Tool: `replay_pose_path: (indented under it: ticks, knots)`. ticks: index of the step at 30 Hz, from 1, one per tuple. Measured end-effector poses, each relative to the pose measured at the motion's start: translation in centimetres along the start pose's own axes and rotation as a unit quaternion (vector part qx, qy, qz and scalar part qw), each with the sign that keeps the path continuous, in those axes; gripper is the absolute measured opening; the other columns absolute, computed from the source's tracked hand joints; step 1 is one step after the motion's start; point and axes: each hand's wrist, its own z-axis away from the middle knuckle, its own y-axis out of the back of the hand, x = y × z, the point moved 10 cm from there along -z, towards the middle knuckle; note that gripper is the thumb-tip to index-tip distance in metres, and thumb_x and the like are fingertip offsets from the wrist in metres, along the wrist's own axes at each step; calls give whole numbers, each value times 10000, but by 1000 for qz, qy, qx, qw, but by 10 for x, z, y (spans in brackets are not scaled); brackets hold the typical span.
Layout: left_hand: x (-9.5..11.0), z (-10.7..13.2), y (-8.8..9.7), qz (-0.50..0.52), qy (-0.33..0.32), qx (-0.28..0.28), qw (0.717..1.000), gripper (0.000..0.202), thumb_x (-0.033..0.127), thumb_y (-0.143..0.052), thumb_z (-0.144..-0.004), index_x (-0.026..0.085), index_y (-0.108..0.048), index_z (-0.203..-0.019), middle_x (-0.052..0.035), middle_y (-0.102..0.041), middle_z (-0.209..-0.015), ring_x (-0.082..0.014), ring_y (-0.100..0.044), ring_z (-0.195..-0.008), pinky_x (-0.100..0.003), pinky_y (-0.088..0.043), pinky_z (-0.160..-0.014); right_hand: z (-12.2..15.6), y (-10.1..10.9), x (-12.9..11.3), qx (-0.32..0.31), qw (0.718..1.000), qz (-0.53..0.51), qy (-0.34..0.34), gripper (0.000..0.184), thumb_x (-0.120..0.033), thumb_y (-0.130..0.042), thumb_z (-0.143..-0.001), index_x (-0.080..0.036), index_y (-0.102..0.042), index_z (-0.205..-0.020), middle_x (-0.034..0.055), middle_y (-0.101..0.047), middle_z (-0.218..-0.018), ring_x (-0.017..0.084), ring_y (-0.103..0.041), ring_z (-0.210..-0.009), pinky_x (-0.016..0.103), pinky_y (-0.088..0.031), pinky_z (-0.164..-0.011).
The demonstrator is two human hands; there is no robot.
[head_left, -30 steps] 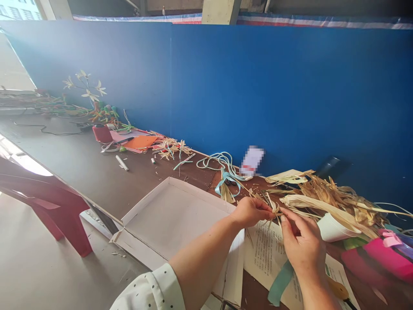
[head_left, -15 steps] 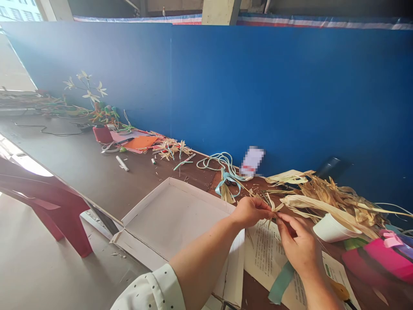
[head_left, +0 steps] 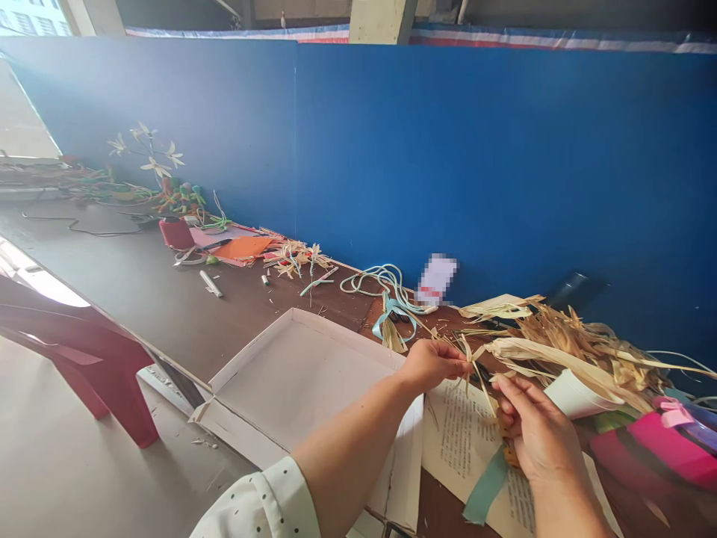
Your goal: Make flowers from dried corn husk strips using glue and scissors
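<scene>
My left hand (head_left: 431,364) is closed in a pinch on a small piece of dried corn husk (head_left: 468,357), whose thin pale strips stick up and hang down. A hand's width to the right, my right hand (head_left: 541,422) has its fingers curled, thumb against forefinger; what they hold is hidden or too small to make out. One thin strip runs down from the left fingertips toward the right fingers. By the right hand shows an orange-yellow object (head_left: 507,447), mostly covered. Below both hands lie a printed sheet (head_left: 456,448) and a green ribbon (head_left: 486,486).
A shallow white box lid (head_left: 314,373) lies left of my hands. Right of them are a heap of dry husks (head_left: 582,344), a white cup (head_left: 579,396) and a pink item (head_left: 655,448). Pale blue cord (head_left: 386,280) lies behind, before a blue partition (head_left: 476,164).
My right hand has drawn away to the right and slightly down, opening a gap between the hands. My left hand stays in place with the husk piece. The orange-yellow object now shows beside the right fingers.
</scene>
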Motion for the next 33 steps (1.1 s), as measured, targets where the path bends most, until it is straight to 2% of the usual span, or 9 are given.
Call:
replay_pose_path:
  ticks: [2,5,10,13,18,33]
  knots:
    - [2,2,-3,4,6,-7,1000,242,283,-787,-570,114,-666,-694,9,-601,-606,-65,-518,-559,-233,-435,-627,2,-7,2,-25,997,-73,-31,354,-394,-851,-533,-181,-672,-752,-1,-628,-753,40,-393,-492,150,-278,-379]
    - [4,6,-6,12,13,-18,1000,313,336,-814,-527,111,-662,-683,8,-603,-605,-65,-523,-559,-235,-435,-626,4,-13,2,-42,991,-115,-53,332,-360,-860,-534,-175,-677,-740,7,-633,-782,29,-385,-492,134,-288,-373]
    - [3,8,-10,20,24,-36,999,431,411,-841,-449,108,-671,-703,5,-613,-623,-70,-537,-571,-257,-454,-662,7,-21,5,-55,990,-110,-62,359,-347,-865,-532,-157,-709,-793,41,-650,-823,32,-397,-521,122,-320,-388]
    - [2,8,-12,20,24,-43,999,460,413,-852,-416,105,-677,-711,7,-610,-617,-72,-536,-575,-263,-457,-675,8,-24,6,-49,990,-112,-63,355,-340,-871,-523,-153,-707,-776,31,-640,-794,28,-383,-516,114,-309,-381]
    - [4,9,-13,20,20,-45,999,476,424,-851,-404,103,-679,-710,3,-614,-624,-79,-545,-590,-258,-453,-665,8,-25,7,-37,989,-130,-65,341,-320,-879,-512,-153,-700,-749,5,-618,-762,15,-364,-503,105,-300,-372]
    - [5,9,-14,28,19,-50,998,505,441,-856,-382,102,-687,-718,2,-611,-631,-89,-556,-614,-263,-469,-673,8,-31,9,-69,981,-165,-76,293,-292,-860,-545,-152,-680,-729,-6,-599,-737,14,-351,-485,114,-293,-364]
